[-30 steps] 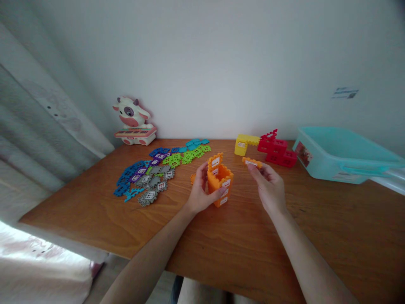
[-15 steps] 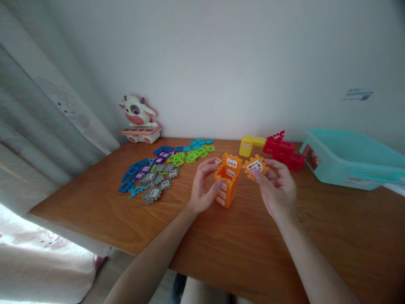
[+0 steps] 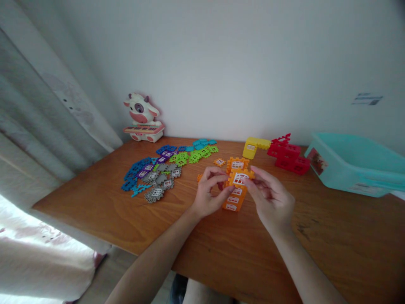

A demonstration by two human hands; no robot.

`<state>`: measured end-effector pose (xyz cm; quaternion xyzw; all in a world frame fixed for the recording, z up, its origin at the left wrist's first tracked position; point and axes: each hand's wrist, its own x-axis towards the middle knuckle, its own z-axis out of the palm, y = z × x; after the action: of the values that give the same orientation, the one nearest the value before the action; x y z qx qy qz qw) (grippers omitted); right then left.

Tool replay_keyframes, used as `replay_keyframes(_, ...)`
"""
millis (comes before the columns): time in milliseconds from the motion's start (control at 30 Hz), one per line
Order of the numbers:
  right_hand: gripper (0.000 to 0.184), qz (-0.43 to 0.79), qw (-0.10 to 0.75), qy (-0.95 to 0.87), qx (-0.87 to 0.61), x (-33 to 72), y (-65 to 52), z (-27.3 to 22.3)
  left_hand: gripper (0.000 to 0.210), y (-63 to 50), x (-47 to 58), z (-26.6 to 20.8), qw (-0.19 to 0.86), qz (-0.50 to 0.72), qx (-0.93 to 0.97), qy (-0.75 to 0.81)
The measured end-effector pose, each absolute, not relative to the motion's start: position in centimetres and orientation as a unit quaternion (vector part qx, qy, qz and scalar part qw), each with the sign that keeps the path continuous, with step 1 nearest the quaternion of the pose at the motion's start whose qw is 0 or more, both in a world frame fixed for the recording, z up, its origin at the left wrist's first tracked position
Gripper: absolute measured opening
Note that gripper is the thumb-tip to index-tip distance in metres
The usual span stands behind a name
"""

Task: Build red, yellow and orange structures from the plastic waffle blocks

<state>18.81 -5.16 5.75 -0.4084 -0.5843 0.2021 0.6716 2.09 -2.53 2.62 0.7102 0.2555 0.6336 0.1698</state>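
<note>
An orange tower (image 3: pixel 232 202) of interlocking plastic tiles with white windows stands upright on the table in front of me. My left hand (image 3: pixel 211 192) grips its upper left side between thumb and fingers. My right hand (image 3: pixel 272 196) pinches an orange tile (image 3: pixel 238 177) with a white arched window, held against the near side of the tower at its top. Whether the tile's teeth are locked in, I cannot tell. A loose orange tile (image 3: pixel 219 162) lies behind my left hand, and part of another orange piece (image 3: pixel 199 177) shows beside it.
Blue, purple, green and grey tiles (image 3: pixel 163 177) are spread over the table's left. A yellow piece (image 3: pixel 251 147) and a red tile structure (image 3: pixel 289 156) stand at the back right, beside a turquoise bin (image 3: pixel 351 173). A cow toy keyboard (image 3: pixel 144 126) sits at the back left.
My right hand has moved left, bringing the arched-window tile from beside the tower onto its near face. The tower has turned to face me more. My left hand still holds it.
</note>
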Motion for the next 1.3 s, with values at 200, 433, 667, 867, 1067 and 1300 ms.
replay_keyframes(200, 0.033, 0.197, 0.653, -0.592, -0.430, 19.1, -4.7, 5.6, 0.015, -3.1, 2.1, 3.3, 0.183, 0.627, 0.715, 0.250)
replay_keyframes(433, 0.033, 0.200, 0.633, -0.637, -0.391, 19.5, -4.6, 5.7, 0.010, -2.8, 2.1, 3.2, 0.188, 0.633, 0.705, 0.258)
replay_keyframes(667, 0.032, 0.163, 0.604, -0.680, -0.383, 20.2, -4.5, 5.9, 0.010, -3.0, 2.0, 3.6, 0.182, 0.620, 0.715, 0.266)
replay_keyframes(867, 0.034, 0.123, 0.572, -0.717, -0.377, 20.9, -4.3, 5.7, 0.011, -3.0, 1.5, 3.8, 0.150, 0.600, 0.740, 0.265)
replay_keyframes(1067, 0.049, 0.143, 0.569, -0.741, -0.327, 21.3, -3.9, 4.8, 0.015, -2.6, 0.8, 3.9, 0.097, 0.574, 0.771, 0.257)
replay_keyframes(1300, 0.046, 0.175, 0.579, -0.720, -0.339, 20.9, -4.0, 4.4, 0.013, -3.0, 0.8, 3.8, 0.032, 0.559, 0.778, 0.285)
